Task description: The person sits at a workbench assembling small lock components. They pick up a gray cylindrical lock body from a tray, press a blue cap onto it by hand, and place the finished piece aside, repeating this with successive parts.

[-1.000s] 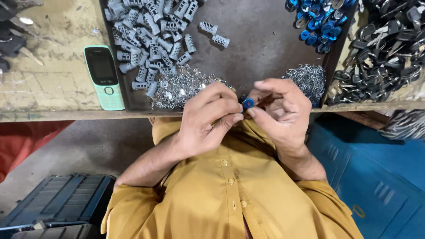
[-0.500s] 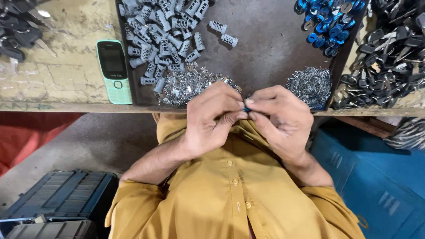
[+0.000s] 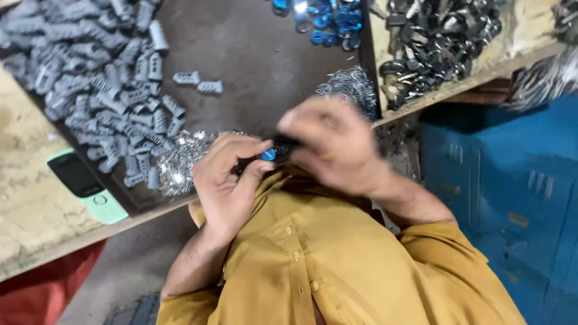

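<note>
Head view, single frame.

Left hand (image 3: 226, 183): at the near edge of the workbench (image 3: 36, 204), above the chest of a mustard-yellow shirt (image 3: 337, 271). Fingers curled, thumb and forefinger pinched on a small black part with a blue button (image 3: 269, 154).

Right hand (image 3: 334, 144): motion-blurred, just beside the left hand and touching the same small part from the other side. Fingers bent over it; how firmly they close cannot be told through the blur.

Small black part with a blue button: held between both hands, off the bench surface, just over the near edge of the dark tray (image 3: 271, 66).

Dark tray: sunk in the middle of the workbench. Contents:
- heap of grey ribbed plastic pieces (image 3: 90, 72), left side up to the far left corner, with two stray pieces (image 3: 198, 82) lying apart toward the middle;
- pile of small shiny metal springs (image 3: 180, 162), near edge, just left of the left hand;
- second pile of metal springs (image 3: 352, 87), right side, partly behind the right hand;
- cluster of blue ring-shaped caps (image 3: 328, 21), far edge.

Right compartment of the bench: heap of black plastic parts (image 3: 439, 42).

Left part of the benchtop: green push-button mobile phone (image 3: 87, 186), lying flat near the near edge.

Beside the bench, at right: blue plastic crate (image 3: 512, 186).
</note>
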